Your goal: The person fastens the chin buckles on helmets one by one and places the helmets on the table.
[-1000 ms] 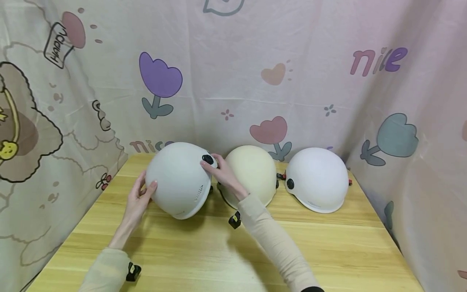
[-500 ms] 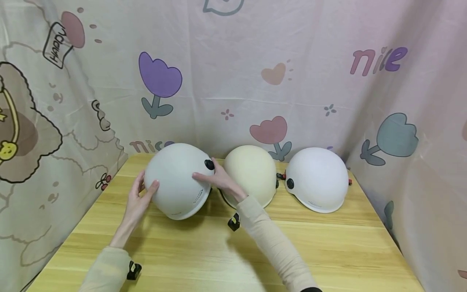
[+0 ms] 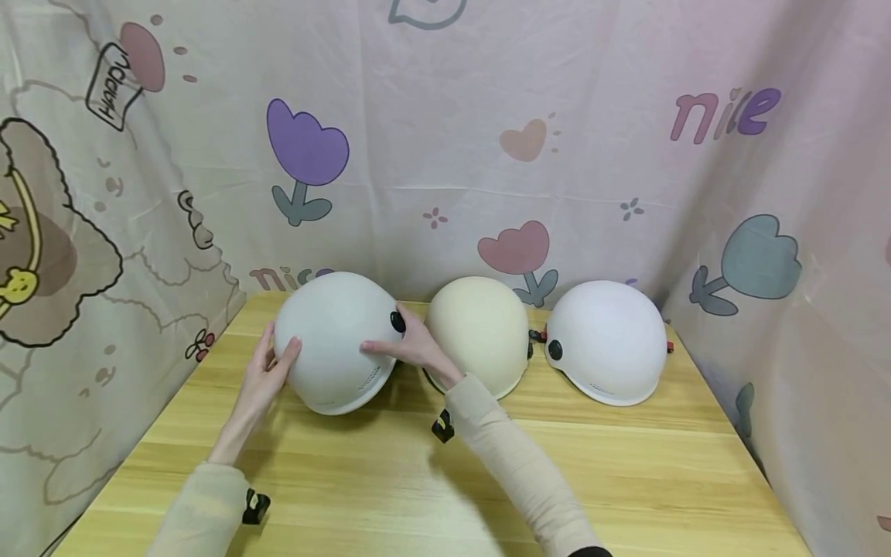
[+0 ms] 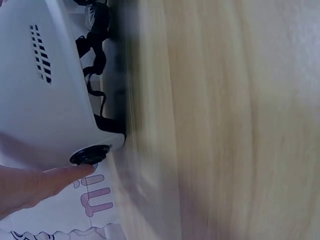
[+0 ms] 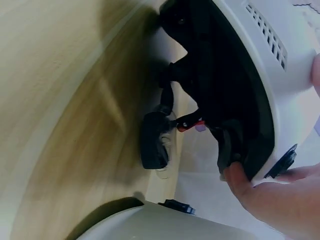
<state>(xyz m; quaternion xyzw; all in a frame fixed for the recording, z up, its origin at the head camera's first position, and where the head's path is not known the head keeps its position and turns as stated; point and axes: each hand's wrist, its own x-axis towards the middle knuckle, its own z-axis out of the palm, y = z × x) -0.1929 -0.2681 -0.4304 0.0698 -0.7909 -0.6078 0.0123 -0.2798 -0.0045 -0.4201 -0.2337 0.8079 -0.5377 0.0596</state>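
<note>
A pale grey helmet (image 3: 334,340) is held between both hands at the left of the table in the head view. My left hand (image 3: 266,371) holds its left side, thumb on the shell; in the left wrist view a finger (image 4: 60,180) touches a black round knob (image 4: 90,155) near the rim. My right hand (image 3: 414,340) grips the right side. Its thumb lies on the shell, and in the right wrist view a fingertip (image 5: 237,177) hooks inside the rim. That rim is tilted up off the table, showing the dark lining and a hanging black strap (image 5: 155,140).
Beside it stands a cream helmet (image 3: 480,333), partly behind my right hand. Farther right is a white helmet (image 3: 605,340) with a red-and-black buckle (image 3: 539,336). All are on a wooden table (image 3: 418,487), with a printed curtain (image 3: 431,139) behind.
My right thumb has shifted from the black knob onto the shell. The grey helmet has turned slightly, and its right rim sits a little lower. The other helmets have stayed put.
</note>
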